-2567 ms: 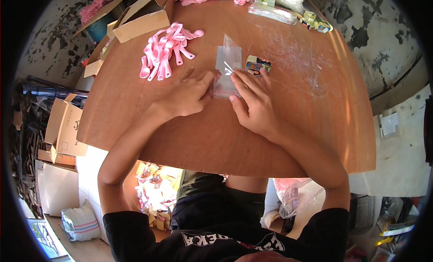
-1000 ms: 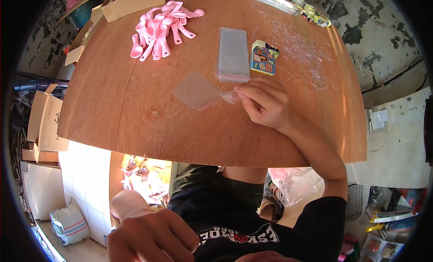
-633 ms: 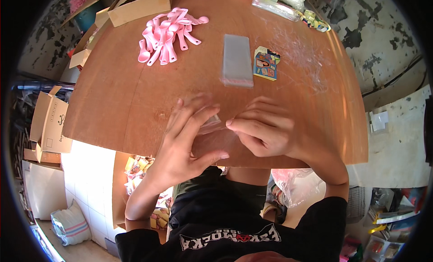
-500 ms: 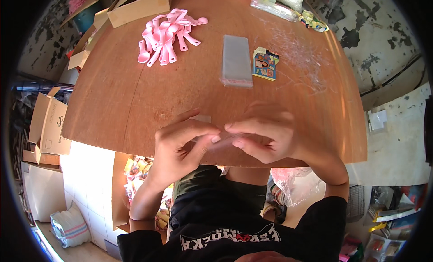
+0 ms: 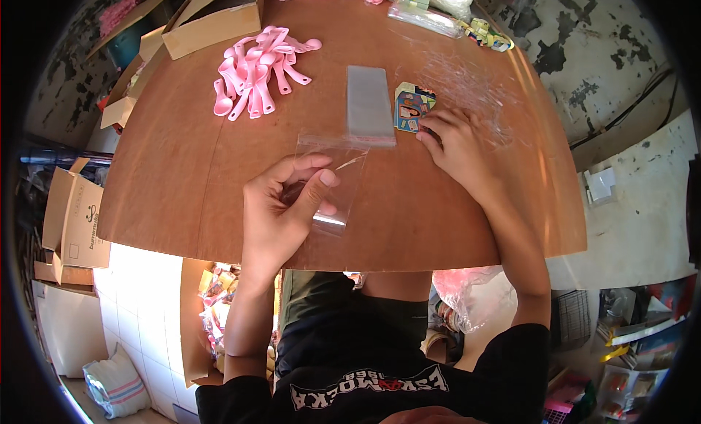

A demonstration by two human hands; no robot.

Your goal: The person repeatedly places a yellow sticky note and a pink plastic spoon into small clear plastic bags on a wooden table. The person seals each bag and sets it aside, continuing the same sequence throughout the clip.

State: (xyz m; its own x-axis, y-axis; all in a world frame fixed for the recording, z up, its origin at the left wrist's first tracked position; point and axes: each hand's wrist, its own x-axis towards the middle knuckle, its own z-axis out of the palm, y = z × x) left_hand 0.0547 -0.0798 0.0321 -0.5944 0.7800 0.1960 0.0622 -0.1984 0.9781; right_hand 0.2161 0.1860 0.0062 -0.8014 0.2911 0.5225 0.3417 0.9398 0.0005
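Note:
My left hand [image 5: 285, 205] pinches a clear plastic bag [image 5: 336, 198] between thumb and fingers, just over the table's near part. The bag hangs flat, its upper edge near a stack of clear bags [image 5: 370, 103]. To the right of that stack lies a small pile of colourful printed cards [image 5: 411, 110]. My right hand [image 5: 456, 143] reaches onto the pile's lower right corner, fingertips touching the cards and thumb a little apart from them. It lifts nothing. Part of the pile is hidden under these fingers.
Pink plastic scoops [image 5: 255, 70] lie heaped at the back left, near an open cardboard box [image 5: 212, 26]. Thin clear plastic strips [image 5: 475, 88] are scattered at the right. Clear packs [image 5: 423, 19] and a yellow patterned bundle [image 5: 489, 36] sit at the far edge of the brown table [image 5: 175, 183].
My hands have parted. The right one has moved off to the cards, while the left keeps the clear bag, now seen spread flat. The view has shifted slightly.

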